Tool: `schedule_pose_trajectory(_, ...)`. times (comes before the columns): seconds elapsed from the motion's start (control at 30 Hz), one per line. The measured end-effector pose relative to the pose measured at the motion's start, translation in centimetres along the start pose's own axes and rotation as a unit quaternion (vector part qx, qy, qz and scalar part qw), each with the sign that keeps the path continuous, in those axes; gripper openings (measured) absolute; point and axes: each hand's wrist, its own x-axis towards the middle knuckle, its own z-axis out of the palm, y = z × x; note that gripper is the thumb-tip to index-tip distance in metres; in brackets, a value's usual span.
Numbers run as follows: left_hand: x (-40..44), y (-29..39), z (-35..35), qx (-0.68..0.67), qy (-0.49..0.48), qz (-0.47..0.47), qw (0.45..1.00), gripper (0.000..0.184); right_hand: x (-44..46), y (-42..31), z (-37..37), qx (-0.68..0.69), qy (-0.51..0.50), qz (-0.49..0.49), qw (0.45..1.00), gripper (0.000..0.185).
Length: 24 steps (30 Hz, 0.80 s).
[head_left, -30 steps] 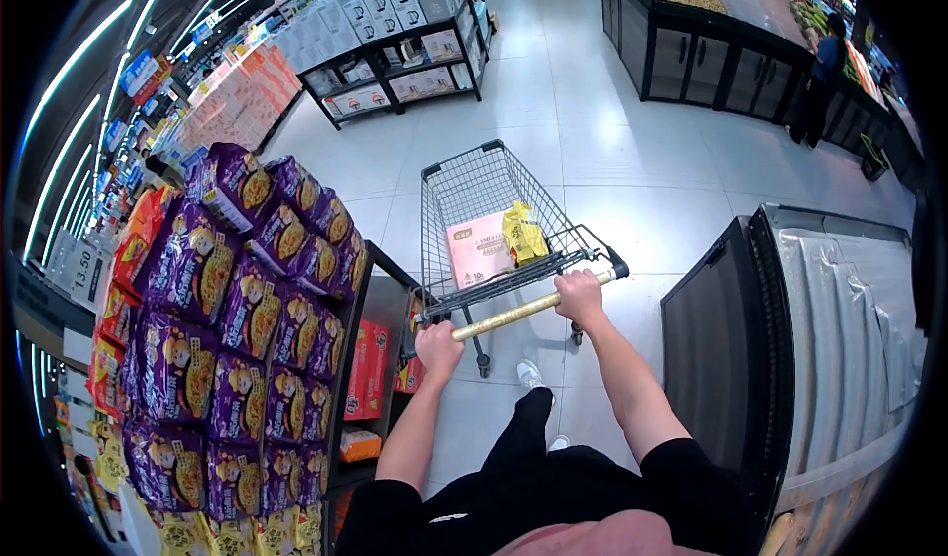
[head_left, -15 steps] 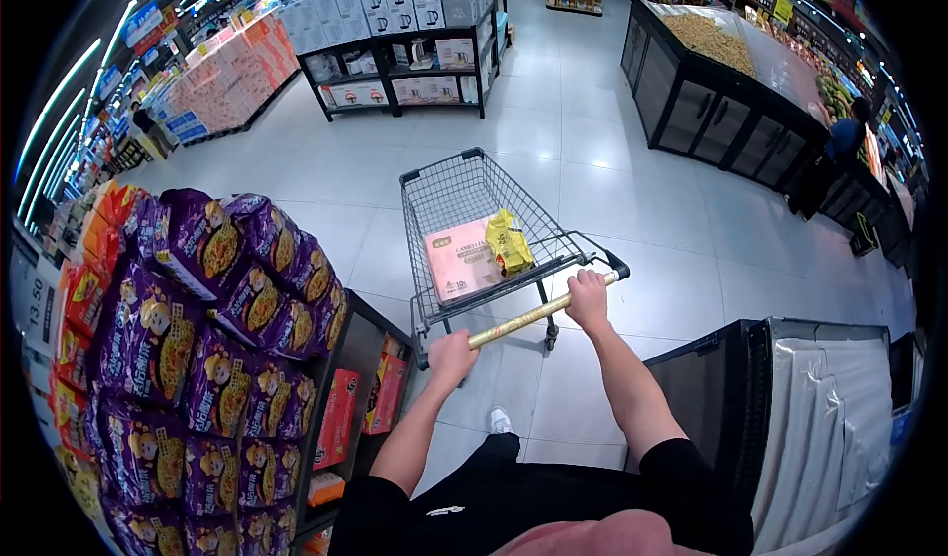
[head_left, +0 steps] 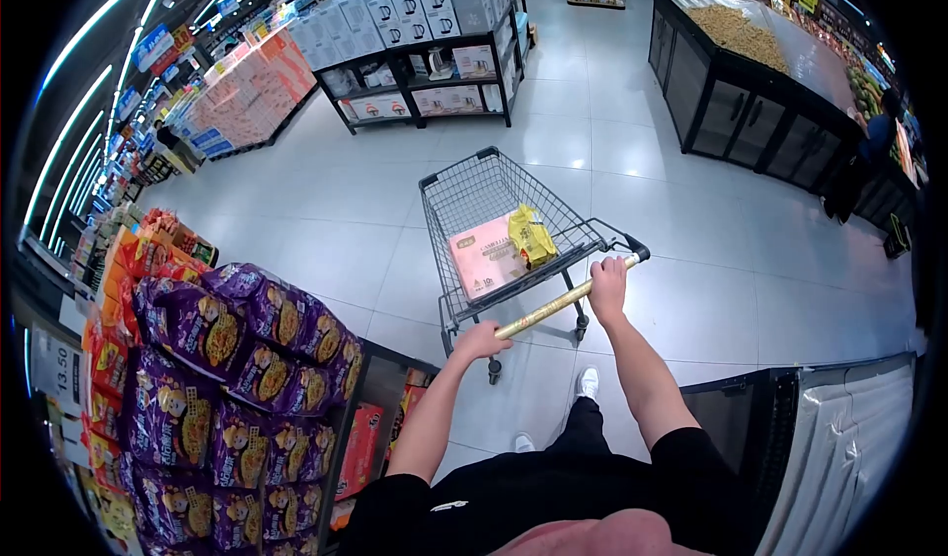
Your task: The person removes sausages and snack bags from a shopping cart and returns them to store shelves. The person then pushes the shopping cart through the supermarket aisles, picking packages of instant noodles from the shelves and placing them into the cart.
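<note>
A wire shopping cart [head_left: 459, 196] stands in front of me, angled toward the upper left. Its gold-coloured handle [head_left: 549, 311] runs across between my hands. My left hand [head_left: 481, 341] is wrapped round the handle's left end. Near the right end, my right hand [head_left: 607, 287] grips the same bar, knuckles up. Inside the basket lies a pink box [head_left: 484, 257] with "CAMELLIA" lettering. A yellow packet [head_left: 533, 236] leans on the box's right side, close to the handle.
Purple noodle packs [head_left: 178, 408] are stacked at my left on a dark shelf. Ahead stands a black rack [head_left: 459, 97] of boxed kettles. A dark produce counter [head_left: 741, 112] is at the right, with a person [head_left: 864, 156] beside it. A white-covered unit [head_left: 839, 447] stands close at my right.
The cart and I have moved forward along the floor, so the noodle stack and the white-covered unit sit lower in view. Both hands stay on the handle. A second shoe now shows.
</note>
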Motion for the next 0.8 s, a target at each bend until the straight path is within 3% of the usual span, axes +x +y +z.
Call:
schedule_pose_trajectory(0.13, 5.7, 0.3, -0.9, 0.001, 0.043, 0.06, 0.997, 0.046, 4.6, 2.9, 2.9, 0.016, 0.039, -0.027, 0.999, 0.014)
schedule_pose_trajectory(0.2, 7.7, 2.0, -2.4, 0.007, 0.045, 0.038, 0.998, 0.044, 7.8, 4.3, 4.3, 0.031, 0.034, -0.029, 0.999, 0.014)
schedule_pose_trajectory(0.3, 9.0, 6.5, -3.1, 0.084, 0.19, -0.067, 0.976, 0.036, 11.9, 6.6, 6.4, 0.034, -0.006, -0.028, 0.999, 0.019)
schedule_pose_trajectory(0.43, 13.6, 8.5, -3.9, 0.094, 0.276, -0.083, 0.953, 0.03, 16.9, 8.9, 8.9, 0.027, 0.014, -0.032, 0.999, 0.013)
schedule_pose_trajectory(0.6, 16.7, 11.2, -5.3, 0.099, 0.27, -0.135, 0.948, 0.026, 20.1, 10.3, 8.4, 0.089, -0.02, -0.042, 0.995, 0.022)
schedule_pose_trajectory(0.8, 16.9, 11.7, -5.5, 0.087, 0.276, -0.145, 0.946, 0.03, 19.4, 11.2, 8.4, 0.135, 0.009, -0.045, 0.99, 0.026)
